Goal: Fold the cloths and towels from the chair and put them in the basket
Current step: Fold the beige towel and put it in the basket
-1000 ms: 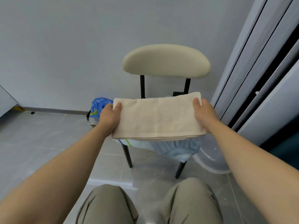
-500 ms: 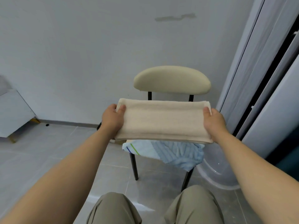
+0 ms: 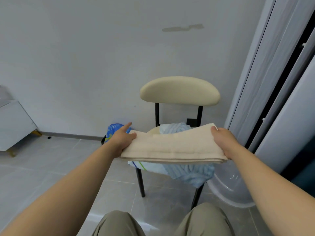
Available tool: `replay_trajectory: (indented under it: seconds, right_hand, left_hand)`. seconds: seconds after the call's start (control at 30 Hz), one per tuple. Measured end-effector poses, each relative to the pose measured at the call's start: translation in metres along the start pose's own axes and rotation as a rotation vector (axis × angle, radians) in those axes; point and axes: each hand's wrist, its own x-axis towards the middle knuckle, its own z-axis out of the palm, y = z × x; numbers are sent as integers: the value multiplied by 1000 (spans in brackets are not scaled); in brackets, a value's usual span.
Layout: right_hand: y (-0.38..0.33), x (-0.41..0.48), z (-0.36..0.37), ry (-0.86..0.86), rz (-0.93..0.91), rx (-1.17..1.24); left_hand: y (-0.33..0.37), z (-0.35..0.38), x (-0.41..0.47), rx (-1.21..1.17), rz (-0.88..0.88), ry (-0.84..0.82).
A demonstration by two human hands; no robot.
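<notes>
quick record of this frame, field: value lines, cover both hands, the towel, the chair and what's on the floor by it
towel: beige, folded into a long band, held level in the air
left hand: grips the towel's left end, thumb on top
right hand: grips the towel's right end
chair: cream back, black legs, behind the towel
seat: crumpled light blue striped cloth, hanging over the front edge
floor: clear plastic tub right of the chair; blue bag left of it

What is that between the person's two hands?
A folded beige towel spans the gap in the head view; the left hand holds one end, the right hand the other.
</notes>
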Motion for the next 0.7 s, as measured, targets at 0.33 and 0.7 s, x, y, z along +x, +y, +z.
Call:
replay_trajectory:
  seconds: [0.33, 0.7]
  right_hand:
    - [6, 0, 8, 56, 83, 153]
    - [19, 0, 8, -60, 210, 150]
  left_hand:
    - [-13, 2, 5, -281, -55, 18]
    - [-10, 0, 8, -131, -41, -31]
